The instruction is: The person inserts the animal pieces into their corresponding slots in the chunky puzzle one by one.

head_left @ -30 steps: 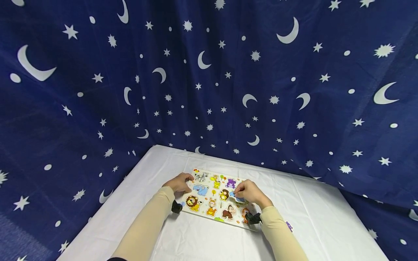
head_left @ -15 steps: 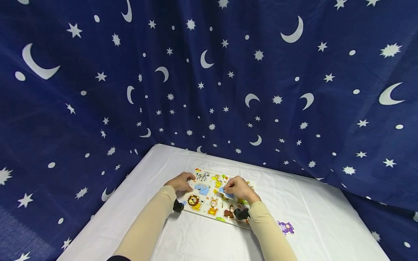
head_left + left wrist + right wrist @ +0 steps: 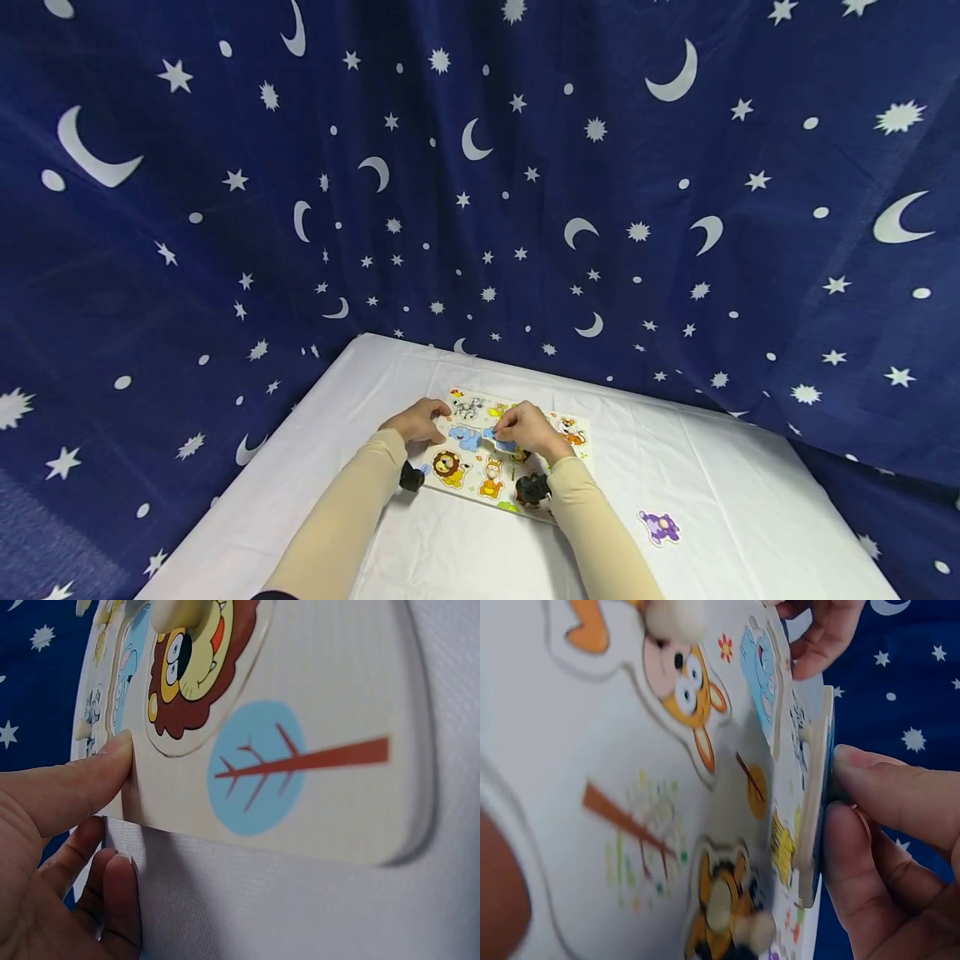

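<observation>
My right hand [image 3: 528, 429] pinches a blue elephant puzzle piece [image 3: 504, 442] by its back knob, holding it above the puzzle board [image 3: 474, 492]. In the right wrist view the piece [image 3: 819, 802] appears edge-on, thumb and forefinger at its printed face. At the board's left edge, my left hand [image 3: 416, 421] holds on: the thumb lies on the top, other fingers curl beside and below the rim. A blue elephant picture [image 3: 465, 437] in a cut outline shows just left of the held piece. The lion [image 3: 448, 468], kangaroo [image 3: 491, 477] and zebra [image 3: 468, 407] are around it.
A loose purple animal piece [image 3: 660, 527] lies on the white cloth to the board's right. A tiger [image 3: 570, 431] shows at the board's far right. Black wrist cameras [image 3: 411, 477] sit under both wrists. A blue star-patterned curtain [image 3: 480, 167] stands behind the table.
My right hand has carried the elephant piece leftward across the board, toward the elephant picture. The tiger and the loose purple piece have come into fuller view. My left hand stays at the edge.
</observation>
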Motion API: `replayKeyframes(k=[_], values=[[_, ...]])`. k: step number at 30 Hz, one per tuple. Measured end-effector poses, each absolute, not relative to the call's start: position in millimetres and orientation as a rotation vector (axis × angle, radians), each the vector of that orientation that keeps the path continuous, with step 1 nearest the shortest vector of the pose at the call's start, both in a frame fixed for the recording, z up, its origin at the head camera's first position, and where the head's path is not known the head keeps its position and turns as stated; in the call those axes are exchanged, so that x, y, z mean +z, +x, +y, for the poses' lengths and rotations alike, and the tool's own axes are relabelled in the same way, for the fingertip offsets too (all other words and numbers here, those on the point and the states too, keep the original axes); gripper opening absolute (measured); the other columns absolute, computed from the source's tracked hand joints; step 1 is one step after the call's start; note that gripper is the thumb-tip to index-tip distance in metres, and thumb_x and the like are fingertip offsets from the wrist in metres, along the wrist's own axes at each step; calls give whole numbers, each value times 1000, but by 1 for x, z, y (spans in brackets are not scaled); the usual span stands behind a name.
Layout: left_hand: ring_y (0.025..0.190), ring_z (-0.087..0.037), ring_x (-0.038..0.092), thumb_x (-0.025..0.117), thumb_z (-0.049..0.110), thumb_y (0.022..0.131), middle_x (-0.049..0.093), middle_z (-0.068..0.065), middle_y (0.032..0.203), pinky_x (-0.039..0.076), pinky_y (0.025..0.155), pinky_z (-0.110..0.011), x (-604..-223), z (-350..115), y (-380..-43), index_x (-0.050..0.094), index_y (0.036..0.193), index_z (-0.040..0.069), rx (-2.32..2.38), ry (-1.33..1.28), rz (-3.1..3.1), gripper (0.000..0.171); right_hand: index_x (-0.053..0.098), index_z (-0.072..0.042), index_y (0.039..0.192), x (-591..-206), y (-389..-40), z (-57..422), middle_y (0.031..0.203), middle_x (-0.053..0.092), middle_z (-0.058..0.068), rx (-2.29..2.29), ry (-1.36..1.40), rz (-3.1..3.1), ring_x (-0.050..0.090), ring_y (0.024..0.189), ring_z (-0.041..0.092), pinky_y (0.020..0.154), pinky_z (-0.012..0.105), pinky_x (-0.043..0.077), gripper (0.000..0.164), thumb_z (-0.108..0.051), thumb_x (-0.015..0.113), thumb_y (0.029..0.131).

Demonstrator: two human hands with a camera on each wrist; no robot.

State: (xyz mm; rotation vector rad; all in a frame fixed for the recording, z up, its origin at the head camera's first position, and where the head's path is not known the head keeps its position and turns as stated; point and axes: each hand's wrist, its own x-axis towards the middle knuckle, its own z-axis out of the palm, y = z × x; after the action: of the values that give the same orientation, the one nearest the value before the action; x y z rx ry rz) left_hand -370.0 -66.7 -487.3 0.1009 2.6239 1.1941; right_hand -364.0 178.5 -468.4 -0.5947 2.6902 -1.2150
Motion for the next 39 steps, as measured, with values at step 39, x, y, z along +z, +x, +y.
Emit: replayKeyframes(k=[39], values=[[133,-33,50,81,0,76,57,-18,136,37,116,-48,-488,-69,-369,65,115,9,1207,156,2633,43,77,-1,75,-490,-374,115,78,75,9,-1214,-622,2753,56,62,4,57,18,48,7,3,77,80]])
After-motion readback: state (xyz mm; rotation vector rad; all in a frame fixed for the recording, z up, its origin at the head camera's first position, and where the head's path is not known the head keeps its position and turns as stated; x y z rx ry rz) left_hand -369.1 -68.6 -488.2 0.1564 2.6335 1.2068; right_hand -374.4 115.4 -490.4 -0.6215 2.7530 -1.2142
